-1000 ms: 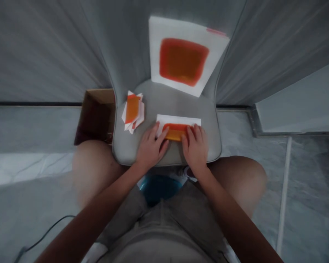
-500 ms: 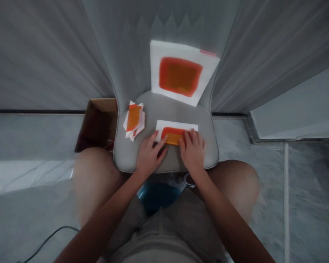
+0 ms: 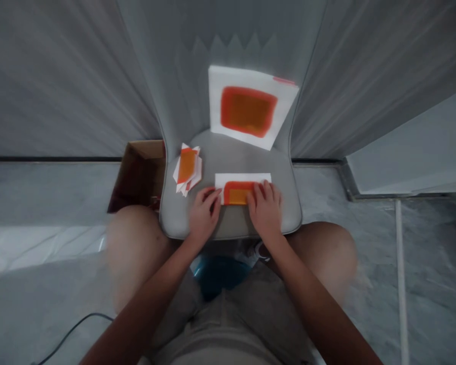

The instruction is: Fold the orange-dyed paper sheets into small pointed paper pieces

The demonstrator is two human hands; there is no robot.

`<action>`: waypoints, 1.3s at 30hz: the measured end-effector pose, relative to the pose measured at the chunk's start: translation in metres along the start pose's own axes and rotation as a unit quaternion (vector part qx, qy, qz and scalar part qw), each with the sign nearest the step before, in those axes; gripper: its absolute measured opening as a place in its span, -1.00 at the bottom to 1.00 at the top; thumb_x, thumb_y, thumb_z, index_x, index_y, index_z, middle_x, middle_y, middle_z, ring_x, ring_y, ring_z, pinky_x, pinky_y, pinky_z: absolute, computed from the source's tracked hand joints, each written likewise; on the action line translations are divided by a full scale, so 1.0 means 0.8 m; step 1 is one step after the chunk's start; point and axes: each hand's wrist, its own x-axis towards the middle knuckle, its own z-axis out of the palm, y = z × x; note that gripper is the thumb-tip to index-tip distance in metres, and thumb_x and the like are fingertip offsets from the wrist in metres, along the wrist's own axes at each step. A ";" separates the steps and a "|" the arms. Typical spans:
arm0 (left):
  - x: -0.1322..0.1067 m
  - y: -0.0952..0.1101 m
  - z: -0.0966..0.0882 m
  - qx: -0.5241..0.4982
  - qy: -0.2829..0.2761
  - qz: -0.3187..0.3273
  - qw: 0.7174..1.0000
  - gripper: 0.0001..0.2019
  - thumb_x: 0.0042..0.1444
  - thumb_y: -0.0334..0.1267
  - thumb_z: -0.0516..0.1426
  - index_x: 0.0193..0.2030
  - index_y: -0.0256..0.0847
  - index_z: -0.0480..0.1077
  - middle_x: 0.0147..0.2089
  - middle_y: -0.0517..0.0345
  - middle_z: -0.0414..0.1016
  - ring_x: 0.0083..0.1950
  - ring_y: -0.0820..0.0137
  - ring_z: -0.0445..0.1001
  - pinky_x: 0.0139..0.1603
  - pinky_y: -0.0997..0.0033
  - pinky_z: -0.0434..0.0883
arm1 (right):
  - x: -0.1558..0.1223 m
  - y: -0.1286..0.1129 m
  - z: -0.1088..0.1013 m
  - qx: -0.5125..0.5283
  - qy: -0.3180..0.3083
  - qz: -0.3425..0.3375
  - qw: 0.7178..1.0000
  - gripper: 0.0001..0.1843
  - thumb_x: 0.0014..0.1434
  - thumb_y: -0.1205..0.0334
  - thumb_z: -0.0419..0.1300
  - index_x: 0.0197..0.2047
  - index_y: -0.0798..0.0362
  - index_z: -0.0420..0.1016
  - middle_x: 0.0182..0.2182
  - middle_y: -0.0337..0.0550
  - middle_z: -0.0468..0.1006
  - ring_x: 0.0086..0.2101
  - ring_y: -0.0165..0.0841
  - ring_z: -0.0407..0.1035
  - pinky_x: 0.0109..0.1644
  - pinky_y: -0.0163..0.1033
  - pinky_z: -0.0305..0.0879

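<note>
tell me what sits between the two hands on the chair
In the head view, the orange middle of the folded paper lies between left hand and right hand.

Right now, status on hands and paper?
Left hand and right hand pressing folded paper on chair seat. Folded stack apart, left. Nothing blocking.

Left hand curled, right hand flat — palms down

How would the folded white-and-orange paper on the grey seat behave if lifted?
Probably floppy and light: the folded white-and-orange paper is a thin sheet lying flat. It may slide on the smooth grey seat; the left hand and right hand pin it.
</note>
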 end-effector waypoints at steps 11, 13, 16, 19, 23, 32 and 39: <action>0.005 0.012 0.003 0.144 -0.080 0.054 0.985 -0.55 0.49 -0.11 -0.02 0.42 -0.09 0.36 0.53 -0.06 0.24 0.52 0.02 0.21 0.44 -0.09 0.26 | 0.008 0.001 -0.001 0.016 -0.018 -0.012 1.000 -0.38 0.53 -0.02 -0.14 0.38 0.19 0.42 0.39 0.24 0.33 0.36 0.06 0.13 0.44 0.25 0.03; 0.005 0.012 0.003 0.145 -0.095 0.062 0.983 -0.54 0.49 -0.12 -0.03 0.44 -0.07 0.33 0.54 -0.01 0.23 0.54 0.04 0.21 0.46 -0.09 0.22 | 0.008 0.001 0.000 0.026 -0.015 -0.015 0.999 -0.38 0.53 -0.02 -0.14 0.37 0.17 0.42 0.38 0.22 0.33 0.36 0.05 0.13 0.43 0.24 0.05; 0.006 0.011 0.004 0.144 -0.100 0.056 0.983 -0.53 0.49 -0.13 -0.05 0.47 -0.05 0.30 0.54 0.01 0.23 0.50 0.06 0.27 0.49 -0.10 0.19 | 0.011 0.004 0.001 0.057 0.005 -0.006 0.998 -0.36 0.53 -0.06 -0.16 0.38 0.18 0.39 0.39 0.24 0.30 0.36 0.02 0.15 0.40 0.18 0.12; 0.006 0.011 0.006 0.139 -0.099 0.043 0.985 -0.50 0.50 -0.12 -0.07 0.50 -0.07 0.25 0.53 -0.01 0.24 0.49 0.07 0.29 0.49 -0.10 0.19 | 0.012 0.017 -0.004 0.089 0.064 0.064 0.992 -0.33 0.50 -0.11 -0.13 0.38 0.20 0.35 0.32 0.29 0.37 0.27 -0.01 0.29 0.31 0.11 0.26; 0.007 0.012 0.006 0.138 -0.102 0.037 0.985 -0.50 0.50 -0.12 -0.09 0.50 -0.09 0.24 0.52 -0.02 0.26 0.48 0.07 0.30 0.48 -0.08 0.21 | 0.006 0.042 -0.020 0.131 0.096 0.161 0.974 -0.37 0.43 -0.21 -0.02 0.08 0.16 0.58 -0.10 0.15 0.62 -0.06 -0.07 0.46 0.12 0.06 0.36; 0.010 0.014 0.004 0.145 -0.112 0.038 0.982 -0.52 0.51 -0.11 -0.10 0.45 -0.13 0.31 0.51 -0.03 0.28 0.48 0.05 0.29 0.45 -0.08 0.22 | 0.000 0.060 -0.020 0.123 0.049 0.150 0.980 -0.47 0.34 -0.19 0.10 -0.41 0.04 0.58 -0.35 0.00 0.52 -0.22 -0.15 0.38 0.03 0.02 0.32; 0.010 0.015 0.005 0.149 -0.111 0.031 0.982 -0.50 0.51 -0.09 -0.11 0.48 -0.13 0.28 0.52 -0.04 0.27 0.49 0.05 0.28 0.42 -0.08 0.26 | 0.001 0.060 -0.013 0.083 0.050 0.135 0.986 -0.47 0.34 -0.18 0.08 -0.46 0.02 0.56 -0.32 0.02 0.50 -0.21 -0.12 0.34 0.05 0.05 0.30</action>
